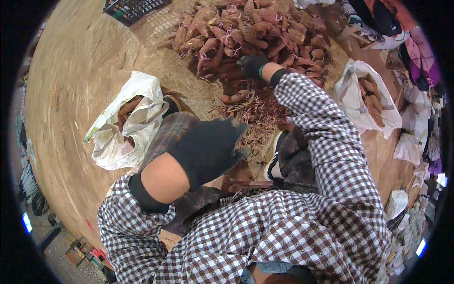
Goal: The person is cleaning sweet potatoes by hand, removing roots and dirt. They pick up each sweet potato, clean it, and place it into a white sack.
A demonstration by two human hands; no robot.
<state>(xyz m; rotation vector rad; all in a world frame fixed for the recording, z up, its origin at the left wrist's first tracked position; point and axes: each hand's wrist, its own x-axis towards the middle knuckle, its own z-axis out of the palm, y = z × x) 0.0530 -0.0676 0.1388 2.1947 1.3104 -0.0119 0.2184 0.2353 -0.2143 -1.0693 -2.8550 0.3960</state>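
Note:
My left hand [211,151], in a black glove, hovers over my left knee, its fingers and thumb apart with nothing visible between them. Its palm is turned away and the fingertips are blurred. Farther out, my right hand [252,66] in a black glove with a green cuff edge touches the near side of a heap of sweet potatoes [262,28]. Its fingers are curled, and whether they grip one is hidden. Many roots carry pinkish sprouts. A single sweet potato [234,97] lies just below that hand, beside a scatter of broken sprouts and root bits [262,110].
A white woven sack [117,152] with sweet potatoes stands by my left leg. Another white sack [386,103] holding sweet potatoes is at the right. A dark plastic crate [133,10] sits at the upper left on the wooden floor [71,88]. Part of another person [422,53] shows at upper right.

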